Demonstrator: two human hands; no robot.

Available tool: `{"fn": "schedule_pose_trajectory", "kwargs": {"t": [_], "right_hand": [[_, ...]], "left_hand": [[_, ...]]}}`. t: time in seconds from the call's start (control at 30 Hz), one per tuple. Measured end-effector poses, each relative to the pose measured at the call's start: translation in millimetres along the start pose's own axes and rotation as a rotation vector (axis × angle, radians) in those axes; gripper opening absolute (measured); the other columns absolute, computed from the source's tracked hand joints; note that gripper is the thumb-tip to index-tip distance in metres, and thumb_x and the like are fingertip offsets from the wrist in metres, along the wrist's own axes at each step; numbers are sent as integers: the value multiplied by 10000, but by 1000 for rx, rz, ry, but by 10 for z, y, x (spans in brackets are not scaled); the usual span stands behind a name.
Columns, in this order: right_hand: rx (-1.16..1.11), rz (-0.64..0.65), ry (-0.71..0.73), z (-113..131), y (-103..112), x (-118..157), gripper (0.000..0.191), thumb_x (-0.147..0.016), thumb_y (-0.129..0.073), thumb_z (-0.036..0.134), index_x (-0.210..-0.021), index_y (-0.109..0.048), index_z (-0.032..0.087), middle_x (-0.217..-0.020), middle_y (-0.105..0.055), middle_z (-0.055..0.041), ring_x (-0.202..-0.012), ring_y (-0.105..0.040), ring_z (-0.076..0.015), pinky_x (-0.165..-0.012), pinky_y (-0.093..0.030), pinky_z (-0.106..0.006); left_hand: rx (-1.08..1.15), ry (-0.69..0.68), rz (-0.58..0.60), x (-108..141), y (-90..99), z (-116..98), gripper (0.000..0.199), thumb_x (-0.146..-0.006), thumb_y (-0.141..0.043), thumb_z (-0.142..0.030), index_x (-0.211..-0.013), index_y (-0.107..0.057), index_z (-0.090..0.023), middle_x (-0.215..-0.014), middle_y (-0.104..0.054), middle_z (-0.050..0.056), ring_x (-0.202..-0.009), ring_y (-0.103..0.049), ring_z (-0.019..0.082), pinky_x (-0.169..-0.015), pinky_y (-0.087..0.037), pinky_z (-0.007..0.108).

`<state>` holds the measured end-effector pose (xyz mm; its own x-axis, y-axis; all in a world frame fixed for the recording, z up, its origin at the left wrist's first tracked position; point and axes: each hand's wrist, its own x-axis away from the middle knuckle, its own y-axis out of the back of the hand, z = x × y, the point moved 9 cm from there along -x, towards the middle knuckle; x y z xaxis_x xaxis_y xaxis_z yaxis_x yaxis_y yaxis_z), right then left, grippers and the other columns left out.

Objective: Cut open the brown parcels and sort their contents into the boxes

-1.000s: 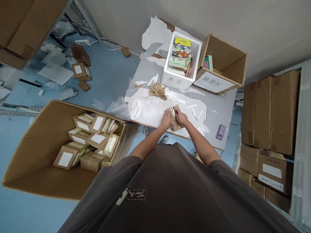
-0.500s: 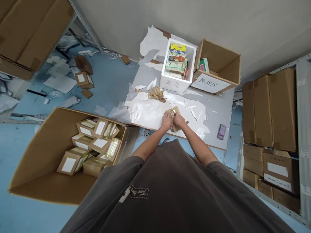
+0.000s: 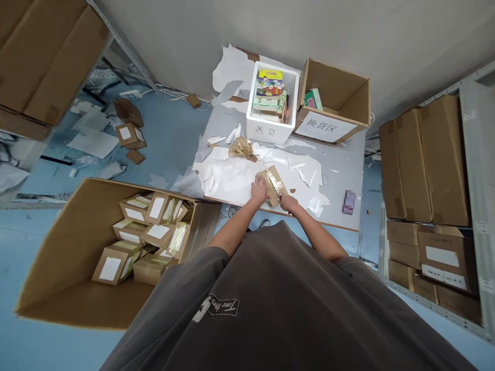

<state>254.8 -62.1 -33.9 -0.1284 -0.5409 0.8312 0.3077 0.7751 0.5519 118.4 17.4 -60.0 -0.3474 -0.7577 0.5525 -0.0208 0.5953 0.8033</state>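
Observation:
A small cardboard box point(image 3: 275, 180) with shiny tape along its top lies at the table's near edge. My left hand point(image 3: 259, 189) rests on the box's left side, fingers spread against it. At the lower right corner of the same box is my right hand point(image 3: 289, 204), closed in a fist. Something small and dark shows at its fingertips, too small to name. Torn white paper point(image 3: 228, 178) lies under and around the box, and a crumpled brown wad point(image 3: 241, 147) sits behind it.
A white foam bin point(image 3: 271, 131) with colourful packs and an open carton point(image 3: 334, 129) stand at the table's back. To the left, a large carton point(image 3: 50, 257) holds several taped boxes. Shelves with cartons point(image 3: 444, 159) flank the right; paper scraps litter the floor.
My right hand has moved from the top of the box to its lower right corner, uncovering the taped seam. My left hand has shifted slightly to the left edge.

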Motion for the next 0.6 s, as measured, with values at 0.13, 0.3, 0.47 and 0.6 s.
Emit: {"fn": "schedule_pose_trajectory", "kwargs": {"t": [0.13, 0.3, 0.47, 0.6], "right_hand": [[69, -17, 18, -258, -212, 248, 356, -1076, -552, 233, -1423, -565, 157, -1217, -754, -221, -916, -812, -297, -808, -615, -380], [87, 19, 21, -295, -249, 389, 359, -1062, -572, 191, -1417, -550, 136, -1151, -758, -204, -796, -804, -265, -784, -603, -371], [-112, -7, 64, -630, -151, 486, 292, -1137, -448, 330, -1335, -588, 167, -1180, -756, -177, -773, -782, -247, -723, -577, -340], [-297, -285, 41, -873, 31, 336, 476, -1139, -442, 555, -1439, -498, 190, -1226, -760, -173, -1112, -750, -325, -874, -553, -362]], "left_hand": [[-21, 45, 18, -33, -9, -51, 1119, -892, -819, -549, -1779, -241, -185, -1857, -127, 181, -1712, -33, 449, -1313, -324, 584], [-77, 76, 36, -21, 21, -108, 1120, -889, -795, -548, -1781, -226, -180, -1853, -138, 191, -1713, -22, 454, -1304, -334, 594], [-135, 73, 39, 24, 92, -96, 1145, -874, -825, -536, -1773, -233, -148, -1847, -149, 210, -1713, -89, 423, -1280, -398, 518], [-158, 91, 21, 81, 18, -162, 1111, -881, -811, -581, -1740, -313, -81, -1812, -209, 278, -1703, -128, 438, -1256, -431, 496]]}}
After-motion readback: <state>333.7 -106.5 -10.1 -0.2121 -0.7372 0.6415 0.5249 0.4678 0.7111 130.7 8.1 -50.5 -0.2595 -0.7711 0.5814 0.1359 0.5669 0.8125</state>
